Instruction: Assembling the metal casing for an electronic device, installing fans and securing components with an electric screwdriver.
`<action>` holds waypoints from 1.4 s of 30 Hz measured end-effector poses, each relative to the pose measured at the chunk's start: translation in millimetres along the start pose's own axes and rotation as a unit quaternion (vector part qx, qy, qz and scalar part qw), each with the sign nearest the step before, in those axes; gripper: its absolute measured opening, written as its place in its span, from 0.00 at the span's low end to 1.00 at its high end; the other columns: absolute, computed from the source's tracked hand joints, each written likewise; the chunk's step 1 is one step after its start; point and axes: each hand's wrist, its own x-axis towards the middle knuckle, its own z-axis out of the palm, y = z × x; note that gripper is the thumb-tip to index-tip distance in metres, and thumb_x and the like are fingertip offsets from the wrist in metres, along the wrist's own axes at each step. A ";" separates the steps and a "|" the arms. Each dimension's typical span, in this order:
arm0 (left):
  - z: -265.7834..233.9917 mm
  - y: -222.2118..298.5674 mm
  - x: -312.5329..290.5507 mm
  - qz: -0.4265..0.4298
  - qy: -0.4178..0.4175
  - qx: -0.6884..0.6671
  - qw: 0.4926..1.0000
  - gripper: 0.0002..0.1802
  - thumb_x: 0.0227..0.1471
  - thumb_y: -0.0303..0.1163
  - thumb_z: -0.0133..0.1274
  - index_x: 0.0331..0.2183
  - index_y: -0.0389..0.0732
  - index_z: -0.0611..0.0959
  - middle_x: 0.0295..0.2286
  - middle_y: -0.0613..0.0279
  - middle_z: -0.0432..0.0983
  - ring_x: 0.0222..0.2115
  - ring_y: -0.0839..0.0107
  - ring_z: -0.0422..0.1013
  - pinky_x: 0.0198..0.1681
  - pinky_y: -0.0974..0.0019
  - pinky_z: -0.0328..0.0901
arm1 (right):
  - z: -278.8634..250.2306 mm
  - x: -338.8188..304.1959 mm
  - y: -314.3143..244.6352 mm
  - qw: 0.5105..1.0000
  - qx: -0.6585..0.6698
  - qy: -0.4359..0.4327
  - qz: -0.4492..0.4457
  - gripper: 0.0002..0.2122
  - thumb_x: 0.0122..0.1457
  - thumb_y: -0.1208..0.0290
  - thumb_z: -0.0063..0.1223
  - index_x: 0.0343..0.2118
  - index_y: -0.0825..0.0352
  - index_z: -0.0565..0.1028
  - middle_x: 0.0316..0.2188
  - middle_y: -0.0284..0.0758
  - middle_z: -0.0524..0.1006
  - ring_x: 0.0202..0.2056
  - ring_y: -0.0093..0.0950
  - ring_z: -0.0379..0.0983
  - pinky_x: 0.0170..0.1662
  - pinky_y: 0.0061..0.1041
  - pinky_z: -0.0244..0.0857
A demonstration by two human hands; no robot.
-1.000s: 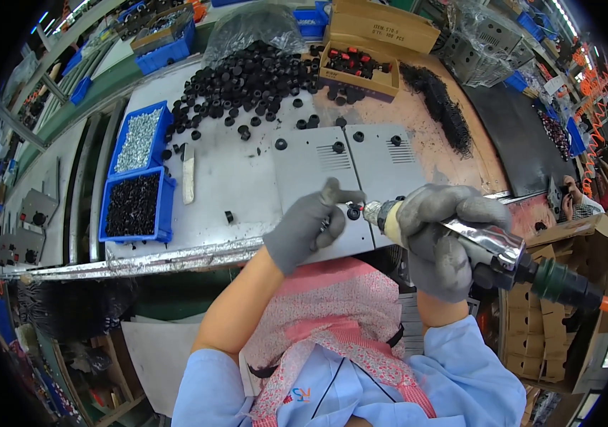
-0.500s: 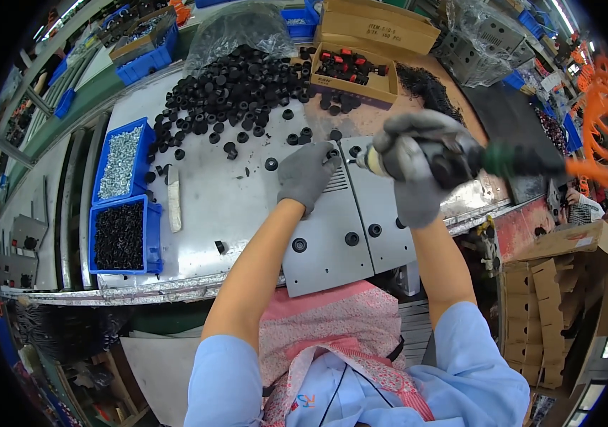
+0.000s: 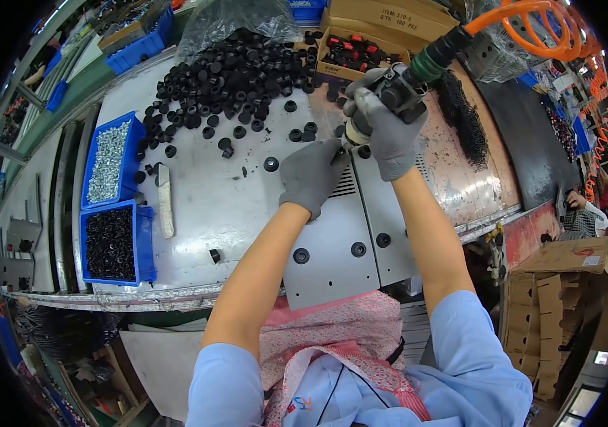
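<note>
My left hand [image 3: 312,171], in a grey glove, rests on the far part of a grey slotted metal panel [image 3: 329,274]. Its fingertips pinch a black rubber foot at the far right corner, mostly hidden by the fingers. My right hand [image 3: 393,135], also gloved, is wrapped round a pneumatic screwdriver [image 3: 398,94] with a pale yellow nose. The driver tilts down to the left, its tip beside my left fingertips. Other black rubber feet [image 3: 300,255] sit on this panel. A second grey panel [image 3: 387,206] lies against its right side, with feet on it too.
Loose black rubber feet [image 3: 225,78] lie heaped at the back. Two blue bins stand on the left, one with silvery screws [image 3: 110,164], one with small black parts [image 3: 110,243]. An open cardboard box [image 3: 346,73] stands behind. An orange coiled hose [image 3: 531,28] runs to the driver.
The screwdriver has swung from nearly level to steeply tilted, its rear end raised, as my right hand moved left and up. My left hand stays at the panel's far corner.
</note>
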 end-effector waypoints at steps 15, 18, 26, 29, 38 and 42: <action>-6.1 5.2 -1.0 -0.022 -0.032 0.013 0.999 0.11 0.47 0.43 0.50 0.31 0.49 0.79 0.27 0.62 0.75 0.30 0.63 0.72 0.31 0.61 0.65 | 1.7 -22.4 -29.8 0.995 0.097 0.016 0.025 0.10 0.46 0.84 0.52 0.33 0.69 0.70 0.26 0.32 0.73 0.26 0.20 0.71 0.29 0.18 0.67; -2.6 5.5 -2.0 -0.009 0.018 -0.090 0.996 0.11 0.48 0.40 0.50 0.34 0.48 0.79 0.26 0.62 0.75 0.30 0.64 0.72 0.31 0.62 0.65 | -12.5 -48.7 -85.6 0.990 0.143 -0.006 0.012 0.09 0.48 0.84 0.48 0.33 0.68 0.69 0.27 0.36 0.73 0.26 0.23 0.71 0.28 0.21 0.68; -40.1 5.4 -33.3 -0.301 -0.030 -0.848 0.436 0.23 0.59 0.47 0.34 0.37 0.34 0.69 0.27 0.51 0.69 0.29 0.63 0.70 0.36 0.62 0.71 | -50.5 -117.7 -156.7 0.983 0.176 -0.049 -0.007 0.15 0.48 0.79 0.50 0.40 0.64 0.63 0.31 0.40 0.71 0.29 0.31 0.70 0.32 0.31 0.69; -41.5 11.8 -61.8 -0.275 -0.100 -0.859 0.421 0.23 0.60 0.42 0.31 0.45 0.30 0.64 0.40 0.41 0.67 0.41 0.53 0.68 0.42 0.62 0.69 | -49.1 -127.7 -175.3 0.983 0.183 -0.032 -0.006 0.16 0.47 0.75 0.53 0.40 0.63 0.63 0.31 0.41 0.71 0.30 0.32 0.70 0.33 0.34 0.68; -47.0 41.7 -120.4 -0.242 -0.248 -0.815 0.464 0.15 0.57 0.37 0.41 0.41 0.36 0.68 0.34 0.55 0.72 0.30 0.69 0.72 0.22 0.77 0.66 | -45.8 -136.5 -186.4 0.982 0.162 -0.049 -0.089 0.18 0.49 0.70 0.57 0.40 0.63 0.61 0.30 0.42 0.70 0.29 0.31 0.70 0.32 0.33 0.69; -46.7 49.5 -131.4 -0.209 -0.312 -0.827 0.417 0.17 0.53 0.46 0.47 0.35 0.42 0.70 0.27 0.64 0.71 0.19 0.80 0.65 0.13 0.82 0.56 | -46.1 -139.5 -185.5 0.979 0.141 -0.067 -0.129 0.18 0.51 0.69 0.55 0.41 0.63 0.59 0.30 0.42 0.70 0.28 0.31 0.69 0.31 0.32 0.69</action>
